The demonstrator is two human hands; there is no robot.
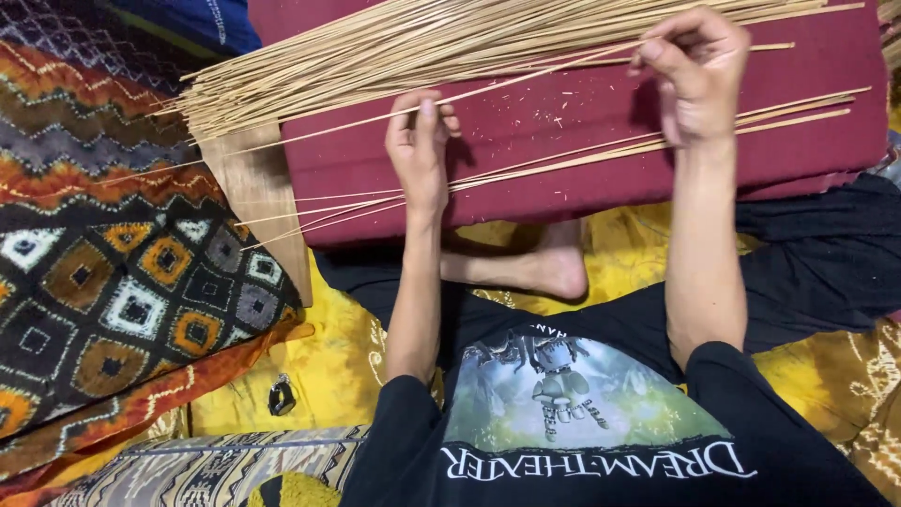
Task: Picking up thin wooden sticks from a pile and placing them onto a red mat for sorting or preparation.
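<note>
My left hand (pixel 419 145) pinches one thin bamboo stick (pixel 526 77) near its left part. My right hand (pixel 694 61) holds the same stick further right, fingers closed on it. The stick lies slanted above a maroon cloth-covered board (pixel 582 150). A large bundle of thin bamboo sticks (pixel 394 47) lies along the far side of the board, ends fanned toward the left. A few loose sticks (pixel 601 155) lie across the board nearer to me, under my hands.
A wooden board (pixel 258 202) juts out under the maroon cloth at the left. A patterned cushion (pixel 113 282) lies to the left. My bare foot (pixel 554 268) rests on a yellow cloth (pixel 328 366). A small dark object (pixel 281 395) lies on it.
</note>
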